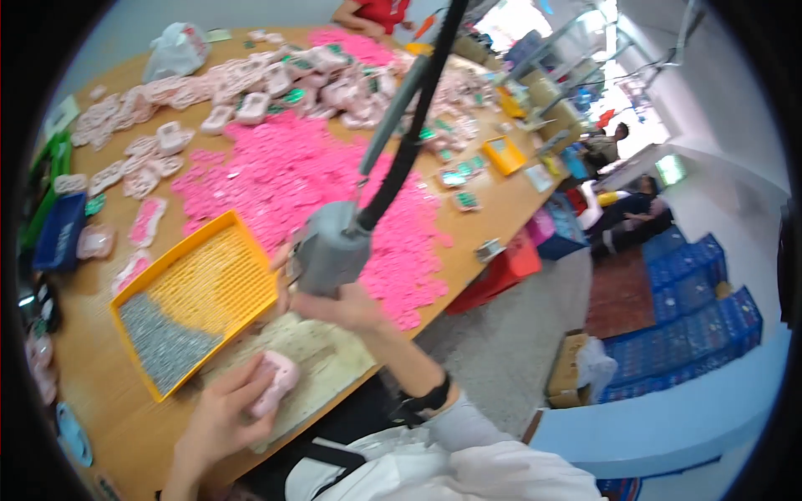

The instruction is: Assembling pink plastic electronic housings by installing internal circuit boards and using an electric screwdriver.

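My left hand (224,409) holds a pale pink plastic casing (278,382), fingers and thumb closed on its edges, above a worn, whitish work mat (330,361) at the table's near edge. My right hand (338,307) is wrapped round a grey electric screwdriver (332,250) hanging from a black cable. The tool's body hides part of those fingers, and its tip is out of sight. Just left of the screwdriver lies a yellow tray (238,313) with small grey screws (167,338) heaped in its near left end.
A wide heap of bright pink flat parts (267,167) covers the middle of the wooden table (92,326). Beyond it lie pale pink casings (242,79), some with green boards. A blue bin (60,234) stands left. Across the table is a person in red (380,12).
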Available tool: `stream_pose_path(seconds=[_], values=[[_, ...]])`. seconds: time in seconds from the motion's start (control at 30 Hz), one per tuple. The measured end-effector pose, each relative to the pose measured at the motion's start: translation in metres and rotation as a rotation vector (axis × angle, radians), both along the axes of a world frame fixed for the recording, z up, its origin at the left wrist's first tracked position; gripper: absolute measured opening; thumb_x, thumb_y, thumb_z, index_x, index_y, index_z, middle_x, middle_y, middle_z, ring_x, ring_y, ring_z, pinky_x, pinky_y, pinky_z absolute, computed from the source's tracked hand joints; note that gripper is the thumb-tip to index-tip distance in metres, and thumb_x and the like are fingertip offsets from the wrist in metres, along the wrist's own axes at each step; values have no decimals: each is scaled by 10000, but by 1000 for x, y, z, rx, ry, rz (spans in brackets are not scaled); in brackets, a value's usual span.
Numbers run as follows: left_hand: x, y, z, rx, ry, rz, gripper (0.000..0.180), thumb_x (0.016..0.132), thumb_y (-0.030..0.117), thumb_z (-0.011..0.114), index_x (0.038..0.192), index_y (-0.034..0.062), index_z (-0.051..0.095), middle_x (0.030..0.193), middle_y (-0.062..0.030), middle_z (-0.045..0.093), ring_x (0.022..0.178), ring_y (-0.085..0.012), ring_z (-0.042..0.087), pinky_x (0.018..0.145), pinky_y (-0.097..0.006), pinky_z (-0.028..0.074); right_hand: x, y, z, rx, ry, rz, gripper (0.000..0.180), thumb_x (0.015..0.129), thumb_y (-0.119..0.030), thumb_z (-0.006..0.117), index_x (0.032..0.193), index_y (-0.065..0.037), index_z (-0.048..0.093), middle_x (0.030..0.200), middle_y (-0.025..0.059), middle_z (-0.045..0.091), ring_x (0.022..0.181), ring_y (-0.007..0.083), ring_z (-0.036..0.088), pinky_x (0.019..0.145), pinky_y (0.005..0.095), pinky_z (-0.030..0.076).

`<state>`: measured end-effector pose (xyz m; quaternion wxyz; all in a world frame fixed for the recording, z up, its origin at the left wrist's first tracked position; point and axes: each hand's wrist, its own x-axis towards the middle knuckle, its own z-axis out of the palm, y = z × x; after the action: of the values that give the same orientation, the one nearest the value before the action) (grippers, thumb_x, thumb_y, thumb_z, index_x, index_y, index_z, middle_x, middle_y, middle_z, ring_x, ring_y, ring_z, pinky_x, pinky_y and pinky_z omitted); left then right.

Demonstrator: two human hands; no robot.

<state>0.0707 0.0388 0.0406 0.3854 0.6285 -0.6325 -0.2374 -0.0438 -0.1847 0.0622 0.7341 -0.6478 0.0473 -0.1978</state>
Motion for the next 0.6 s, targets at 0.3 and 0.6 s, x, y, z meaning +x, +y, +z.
stream_pose_path(seconds=[0.3, 0.6], values=[[-52, 12, 31, -64, 431, 242, 482, 689, 144, 670, 1134, -37, 626, 1244, -234, 564, 1130, -313, 582, 948, -362, 448, -67, 24, 14, -419, 110, -463, 594, 827, -125, 664, 1337, -21, 379, 1346, 143, 444, 1266, 249, 418, 1053, 394, 318], [-102, -11, 28, -446, 276, 401, 518, 680, 158, 811, 1096, -8, 551, 1066, -205, 611, 968, -332, 612, 854, -411, 491, -82, 85, -4, 20, -143, 24, 409, 846, -200, 677, 1157, -50, 459, 1228, 175, 489, 1177, 276, 470, 987, 391, 371]])
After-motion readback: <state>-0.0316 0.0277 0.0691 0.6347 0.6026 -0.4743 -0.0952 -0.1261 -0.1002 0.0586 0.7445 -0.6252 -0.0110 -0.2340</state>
